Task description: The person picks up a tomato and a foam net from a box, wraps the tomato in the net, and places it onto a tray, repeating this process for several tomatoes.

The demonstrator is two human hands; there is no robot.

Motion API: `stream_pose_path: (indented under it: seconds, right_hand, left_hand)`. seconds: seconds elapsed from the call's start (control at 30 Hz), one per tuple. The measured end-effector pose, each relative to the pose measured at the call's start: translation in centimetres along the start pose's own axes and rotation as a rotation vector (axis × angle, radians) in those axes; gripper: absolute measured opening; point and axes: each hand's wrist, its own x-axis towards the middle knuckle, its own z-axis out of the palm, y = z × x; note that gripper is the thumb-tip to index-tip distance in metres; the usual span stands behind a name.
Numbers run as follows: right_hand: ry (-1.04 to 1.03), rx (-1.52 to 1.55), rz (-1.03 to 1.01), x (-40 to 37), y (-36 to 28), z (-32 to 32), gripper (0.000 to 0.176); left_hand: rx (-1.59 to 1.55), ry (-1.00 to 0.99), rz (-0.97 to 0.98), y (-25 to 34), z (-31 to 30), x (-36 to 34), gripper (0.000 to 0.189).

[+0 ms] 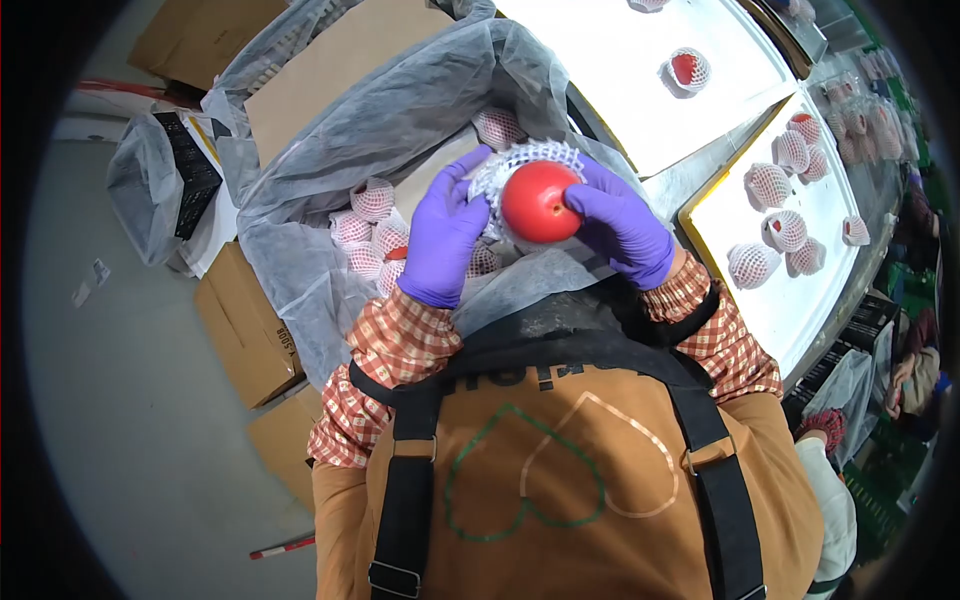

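Observation:
A smooth round red fruit, looking like a tomato [540, 203], is held up over a lined box, with a small brown spot on the side facing me. A white foam net sleeve [493, 185] wraps around its back and left edge. My left hand [445, 235], in a purple glove, is closed on the net sleeve from the left. My right hand [622, 222], gloved the same way, grips the tomato from the right with its thumb on the red skin. The fingers behind are partly hidden. Several netted fruits [373, 200] lie in the box below.
Grey translucent liner [330, 150] drapes over the box walls. White trays [800, 290] with netted fruits [768, 186] stand at the right, another white tray [620, 60] at the top. Cardboard boxes [245, 320] stand on the floor at the left. Another person's sleeve [822, 425] shows at the right.

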Motion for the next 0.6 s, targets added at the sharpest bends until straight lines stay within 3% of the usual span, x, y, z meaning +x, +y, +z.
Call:
stream_pose_path:
  seconds: [0.07, 0.1, 0.13, 0.2, 0.23, 0.33, 0.37, 0.47, 0.5, 0.6]
  right_hand:
    - [0.074, -0.153, -0.019, 0.1, -0.7, -0.2, 0.055]
    - [0.138, -0.333, -0.137, 0.2, -0.8, -0.4, 0.055]
    - [0.202, -0.512, -0.255, 0.4, -0.8, -0.5, 0.056]
    - [0.271, -0.548, -0.348, 1.0, -0.2, -1.7, 0.055]
    - [0.338, -0.497, -0.326, 0.9, -0.7, -2.0, 0.053]
    - [0.506, -0.278, -0.341, 1.2, -2.0, -3.9, 0.046]
    - [0.500, -0.206, -0.359, 1.4, -2.5, -5.9, 0.047]
    - [0.510, 0.015, -0.349, 2.1, -4.4, -12.3, 0.049]
    - [0.642, 0.076, -0.361, 2.2, -4.7, -13.0, 0.049]
    - [0.685, 0.176, -0.297, 1.7, -5.2, -17.7, 0.052]
  left_hand:
    - [0.601, 0.183, 0.343, 0.0, 0.3, 0.0, 0.056]
    - [0.703, 0.175, 0.524, 0.0, 0.8, 0.2, 0.061]
    - [0.704, 0.175, 0.520, 0.2, 1.7, 0.1, 0.061]
    - [0.834, -0.012, 0.655, 0.5, 3.9, -0.3, 0.062]
    - [0.946, -0.086, 0.635, 0.6, 4.9, -0.4, 0.065]
    - [0.855, -0.194, 0.508, 0.4, 4.8, 0.5, 0.064]
    - [0.878, -0.116, 0.501, 0.0, 3.4, 1.3, 0.061]
    - [1.156, 0.053, 0.115, -2.6, -4.8, 4.6, 0.059]
    - [1.307, 0.073, -0.047, -3.5, -7.2, 5.3, 0.063]
    - [1.407, 0.025, -0.179, -7.1, -10.9, 6.7, 0.076]
